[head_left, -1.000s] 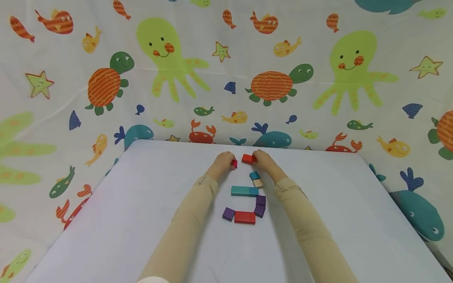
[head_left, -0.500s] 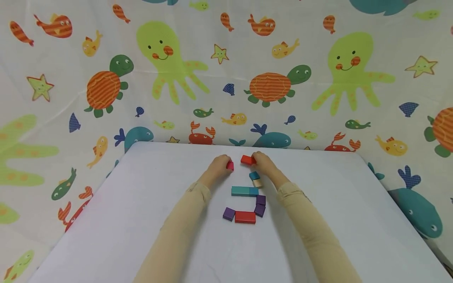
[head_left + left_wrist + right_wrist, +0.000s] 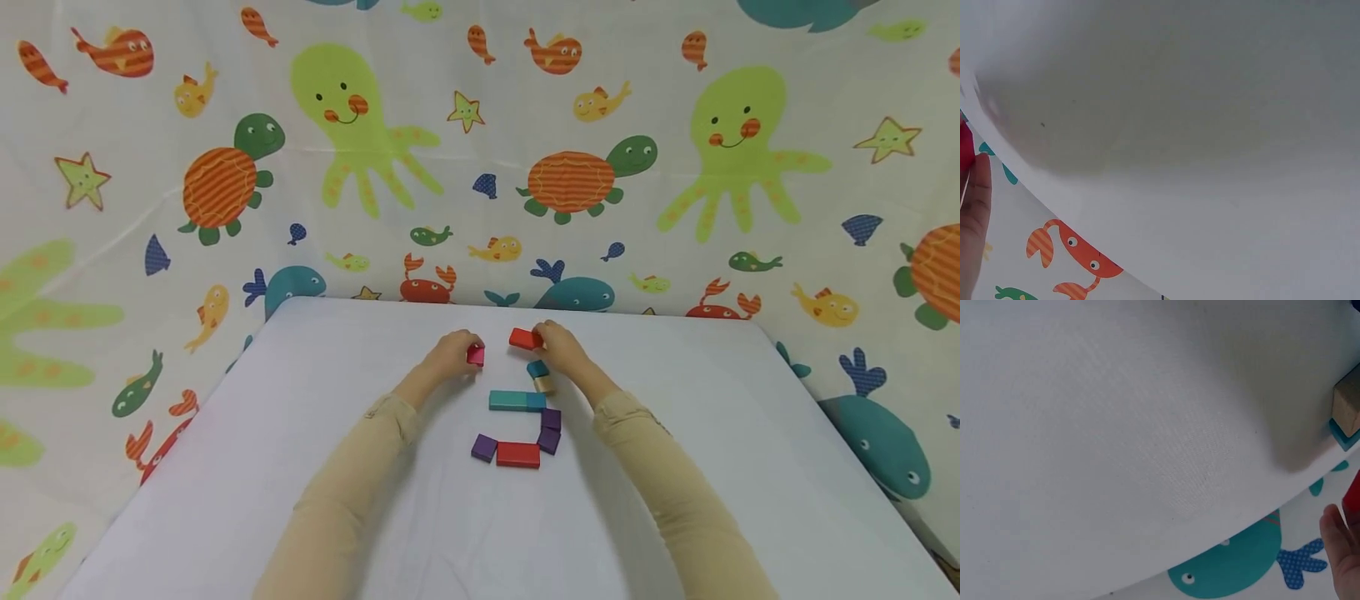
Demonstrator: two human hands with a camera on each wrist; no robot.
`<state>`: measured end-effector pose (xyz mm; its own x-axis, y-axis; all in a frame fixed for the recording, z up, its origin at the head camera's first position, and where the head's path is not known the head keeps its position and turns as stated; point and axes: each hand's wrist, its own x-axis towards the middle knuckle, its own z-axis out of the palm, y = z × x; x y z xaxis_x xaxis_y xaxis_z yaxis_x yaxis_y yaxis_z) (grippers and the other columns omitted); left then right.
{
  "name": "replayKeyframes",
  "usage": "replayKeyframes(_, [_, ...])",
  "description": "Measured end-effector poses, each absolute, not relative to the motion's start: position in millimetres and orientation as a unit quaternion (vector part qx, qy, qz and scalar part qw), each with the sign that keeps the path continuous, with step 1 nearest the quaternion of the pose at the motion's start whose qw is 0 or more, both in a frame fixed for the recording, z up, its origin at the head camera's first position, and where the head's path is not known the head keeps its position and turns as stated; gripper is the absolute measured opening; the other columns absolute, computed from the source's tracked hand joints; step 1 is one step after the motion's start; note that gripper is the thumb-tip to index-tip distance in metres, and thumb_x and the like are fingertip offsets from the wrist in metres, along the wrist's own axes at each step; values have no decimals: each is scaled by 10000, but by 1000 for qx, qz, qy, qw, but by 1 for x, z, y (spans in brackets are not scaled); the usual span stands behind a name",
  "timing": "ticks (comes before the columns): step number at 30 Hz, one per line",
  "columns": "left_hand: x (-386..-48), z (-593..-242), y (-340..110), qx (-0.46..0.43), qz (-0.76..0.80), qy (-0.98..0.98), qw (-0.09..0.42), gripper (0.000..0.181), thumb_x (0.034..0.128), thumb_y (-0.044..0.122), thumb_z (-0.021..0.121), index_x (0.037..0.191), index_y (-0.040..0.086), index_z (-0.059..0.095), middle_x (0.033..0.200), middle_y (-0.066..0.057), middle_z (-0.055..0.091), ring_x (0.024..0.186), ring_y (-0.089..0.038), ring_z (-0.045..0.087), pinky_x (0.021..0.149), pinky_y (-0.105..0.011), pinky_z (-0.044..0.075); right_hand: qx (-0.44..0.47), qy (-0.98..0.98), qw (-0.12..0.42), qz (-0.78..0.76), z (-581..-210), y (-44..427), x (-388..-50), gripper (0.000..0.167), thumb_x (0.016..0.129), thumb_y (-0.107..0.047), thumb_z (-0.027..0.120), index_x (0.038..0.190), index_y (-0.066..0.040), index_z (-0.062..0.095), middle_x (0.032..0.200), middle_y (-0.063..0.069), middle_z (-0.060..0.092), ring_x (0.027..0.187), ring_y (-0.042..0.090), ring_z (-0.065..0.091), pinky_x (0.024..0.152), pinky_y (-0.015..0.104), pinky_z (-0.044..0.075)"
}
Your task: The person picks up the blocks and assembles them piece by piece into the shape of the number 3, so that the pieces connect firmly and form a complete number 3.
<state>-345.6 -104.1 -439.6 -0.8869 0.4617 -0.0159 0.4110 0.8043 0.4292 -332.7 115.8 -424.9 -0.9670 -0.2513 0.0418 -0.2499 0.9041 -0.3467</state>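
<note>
In the head view my left hand (image 3: 448, 355) grips a small pinkish-red block (image 3: 476, 356) near the far side of the table. A little to the right, my right hand (image 3: 564, 347) pinches the right end of an orange-red oblong block (image 3: 522, 339). Just nearer than that block lie a small blue block (image 3: 537, 368) and a tan block (image 3: 544, 384). At the left wrist view's edge, fingers (image 3: 982, 181) touch a red block (image 3: 966, 150). The right wrist view catches part of the right hand (image 3: 1342, 550) with a red block (image 3: 1353, 497).
Closer to me a long teal block (image 3: 507, 401) and a blue block (image 3: 536, 402) form a row. Two purple blocks (image 3: 551, 420) curve down from it towards a long red block (image 3: 518, 455). Another purple block (image 3: 484, 447) sits at its left. A sea-animal cloth (image 3: 450, 167) hangs behind.
The left hand has drawn left and slightly nearer with the pinkish-red block, away from the orange-red one. The right hand has hardly moved and still holds its block.
</note>
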Motion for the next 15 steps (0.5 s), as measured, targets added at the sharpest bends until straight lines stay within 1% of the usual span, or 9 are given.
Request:
replayKeyframes(6, [-335, -436, -109, 244, 219, 943, 51, 400, 810, 129, 739, 1186, 54, 625, 1107, -117, 610, 1029, -237, 544, 941, -369, 481, -133, 971, -39, -196, -427, 120, -321, 327, 859, -43, 662, 1165, 44, 588, 1083, 186, 622, 972, 291, 595, 934, 392, 496])
replayKeyframes(8, [-332, -437, -112, 244, 216, 944, 44, 395, 805, 133, 744, 1174, 48, 634, 1092, -118, 614, 1016, -238, 551, 933, -373, 482, -134, 969, -42, -202, -429, 120, -318, 331, 856, -42, 665, 1167, 43, 587, 1086, 183, 622, 970, 288, 598, 930, 392, 498])
replayKeyframes(12, [-325, -440, -120, 234, 214, 948, 31, 375, 789, 140, 753, 1130, 24, 649, 1034, -129, 625, 951, -240, 567, 876, -372, 494, -130, 969, -33, -209, -431, 121, -312, 342, 865, -56, 660, 1185, 35, 582, 1108, 175, 617, 990, 277, 598, 943, 382, 492])
replayKeyframes(15, [-320, -444, -124, 227, 223, 947, 32, 384, 802, 157, 741, 1150, 38, 630, 1054, -134, 611, 956, -241, 571, 859, -359, 512, -123, 968, -36, -214, -430, 121, -308, 334, 867, -56, 657, 1180, 36, 586, 1101, 175, 618, 987, 276, 594, 940, 378, 493])
